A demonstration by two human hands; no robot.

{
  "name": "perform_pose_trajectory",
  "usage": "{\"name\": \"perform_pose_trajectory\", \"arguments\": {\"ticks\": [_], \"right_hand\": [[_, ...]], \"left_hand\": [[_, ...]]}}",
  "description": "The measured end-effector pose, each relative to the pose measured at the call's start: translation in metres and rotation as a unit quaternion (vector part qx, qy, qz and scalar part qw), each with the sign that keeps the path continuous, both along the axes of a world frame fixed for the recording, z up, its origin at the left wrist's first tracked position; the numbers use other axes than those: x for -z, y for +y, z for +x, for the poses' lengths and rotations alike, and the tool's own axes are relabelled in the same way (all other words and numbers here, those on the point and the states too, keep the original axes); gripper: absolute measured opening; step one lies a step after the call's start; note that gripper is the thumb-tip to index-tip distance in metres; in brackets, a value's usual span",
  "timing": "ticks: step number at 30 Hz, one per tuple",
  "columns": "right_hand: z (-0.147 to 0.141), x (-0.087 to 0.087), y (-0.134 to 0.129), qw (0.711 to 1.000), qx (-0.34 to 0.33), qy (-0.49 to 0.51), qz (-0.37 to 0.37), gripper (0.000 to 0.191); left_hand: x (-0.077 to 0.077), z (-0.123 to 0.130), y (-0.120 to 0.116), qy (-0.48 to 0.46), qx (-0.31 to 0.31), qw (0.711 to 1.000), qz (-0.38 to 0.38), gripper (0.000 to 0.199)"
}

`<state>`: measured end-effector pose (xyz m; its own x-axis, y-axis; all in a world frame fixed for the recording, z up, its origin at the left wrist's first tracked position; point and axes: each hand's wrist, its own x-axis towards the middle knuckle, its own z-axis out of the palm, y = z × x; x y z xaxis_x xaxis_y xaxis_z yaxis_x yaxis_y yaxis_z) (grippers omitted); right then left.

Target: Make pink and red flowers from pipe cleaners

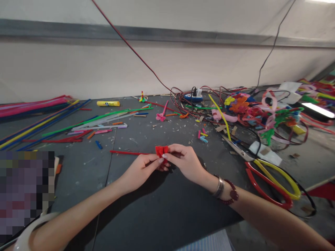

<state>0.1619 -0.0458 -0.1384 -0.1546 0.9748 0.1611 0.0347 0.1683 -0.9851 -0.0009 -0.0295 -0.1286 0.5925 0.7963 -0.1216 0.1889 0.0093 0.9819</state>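
Near the middle of the dark table (131, 216), a small folded red fuzzy piece (161, 151) is pinched between both hands. My left hand (140, 170) grips its lower left side with thumb and fingers. From the right, my right hand (187, 160) pinches the same piece, with the thumb near the left fingertips. A straight red stem (128, 152) lies to the left, and its right end passes behind my left hand; whether it joins the red piece is hidden.
Large scissors (272, 179) with red and yellow handles lie right. Coloured stems (47, 120) spread at the left. A yellow tube (108, 103), a pink flower (161, 116), tangled cables (178, 97) and a pile of fuzzy flowers (239, 104) are along the back.
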Motion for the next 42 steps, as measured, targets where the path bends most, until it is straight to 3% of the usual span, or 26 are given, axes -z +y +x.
{"name": "perform_pose_trajectory", "arguments": {"ticks": [7,13,24,33,42], "right_hand": [[0.001,-0.002,0.002,0.997,0.032,0.055,-0.041,0.014],[-0.002,-0.001,0.001,0.996,0.05,0.055,-0.051,0.014],[-0.006,0.004,-0.006,0.994,0.066,-0.053,0.062,0.007],[-0.006,0.0,-0.011,0.981,0.038,-0.135,0.132,0.018],[-0.003,0.001,-0.009,0.974,0.016,-0.178,0.14,0.017]], "left_hand": [[0.003,-0.001,0.001,-0.005,-0.016,1.0,0.009,0.023],[0.003,-0.002,-0.001,0.067,-0.004,0.99,0.122,0.026],[0.004,-0.004,-0.006,0.167,-0.016,0.937,0.305,0.021],[0.004,-0.005,-0.007,0.186,-0.055,0.916,0.351,0.021],[0.014,-0.013,0.001,0.186,-0.007,0.89,0.416,0.022]]}}
